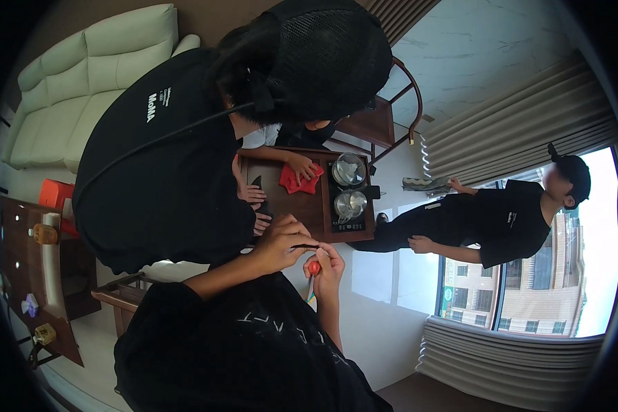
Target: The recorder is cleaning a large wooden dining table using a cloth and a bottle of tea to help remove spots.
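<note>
My left hand (283,242) is raised in front of my black shirt, its fingers pinching a thin dark strip (305,246). At the strip's other end are the fingertips of my right hand (327,267). A tool with a rounded red handle (314,268) sits within my right hand, its narrow pale part pointing down toward my shirt; the fingers hide its exact kind. Beyond my hands stands a wooden tea table (309,216). A co-worker's hand (302,169) presses a red cloth (294,181) on it.
Two glass kettles (349,170) stand on a black electric hob (335,225). Beside my left arm, a co-worker in black (170,170) leans over the table, hands by a dark item (258,188). Another person (510,221) stands by the window. A wooden chair (118,298) is at left.
</note>
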`<control>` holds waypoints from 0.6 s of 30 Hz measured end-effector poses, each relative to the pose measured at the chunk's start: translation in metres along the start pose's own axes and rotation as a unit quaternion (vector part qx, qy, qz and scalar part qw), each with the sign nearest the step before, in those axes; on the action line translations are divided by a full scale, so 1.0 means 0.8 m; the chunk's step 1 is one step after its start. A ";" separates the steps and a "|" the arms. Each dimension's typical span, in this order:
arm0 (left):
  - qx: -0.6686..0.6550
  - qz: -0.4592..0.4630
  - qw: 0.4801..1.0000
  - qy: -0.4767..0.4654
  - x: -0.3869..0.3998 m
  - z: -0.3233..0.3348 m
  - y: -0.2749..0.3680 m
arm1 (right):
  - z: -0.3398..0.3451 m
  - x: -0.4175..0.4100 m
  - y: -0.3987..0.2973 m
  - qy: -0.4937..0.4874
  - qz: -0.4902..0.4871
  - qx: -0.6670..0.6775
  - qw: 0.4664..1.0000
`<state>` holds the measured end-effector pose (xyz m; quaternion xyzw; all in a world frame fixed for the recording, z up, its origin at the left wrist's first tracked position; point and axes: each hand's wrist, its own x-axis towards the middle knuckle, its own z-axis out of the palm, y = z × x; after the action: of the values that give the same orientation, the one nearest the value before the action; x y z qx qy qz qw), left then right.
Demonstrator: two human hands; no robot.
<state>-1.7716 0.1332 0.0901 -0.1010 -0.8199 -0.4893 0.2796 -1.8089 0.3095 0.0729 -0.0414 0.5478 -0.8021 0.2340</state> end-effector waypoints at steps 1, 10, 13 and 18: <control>-0.003 -0.004 1.000 0.014 0.000 0.003 0.002 | 0.001 0.001 0.000 0.009 -0.002 0.000 1.000; -0.010 0.013 0.999 0.033 -0.004 0.014 -0.010 | 0.008 0.003 -0.002 0.002 0.026 0.006 1.000; 0.029 0.044 0.998 0.031 0.001 0.009 -0.005 | 0.007 0.007 -0.003 -0.008 0.042 0.011 0.999; 0.058 0.084 0.995 0.018 0.001 0.004 -0.001 | 0.001 0.009 -0.004 -0.020 0.041 0.009 0.999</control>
<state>-1.7739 0.1358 0.0889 -0.1439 -0.8303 -0.4178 0.3396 -1.8160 0.3064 0.0746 -0.0330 0.5369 -0.7956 0.2786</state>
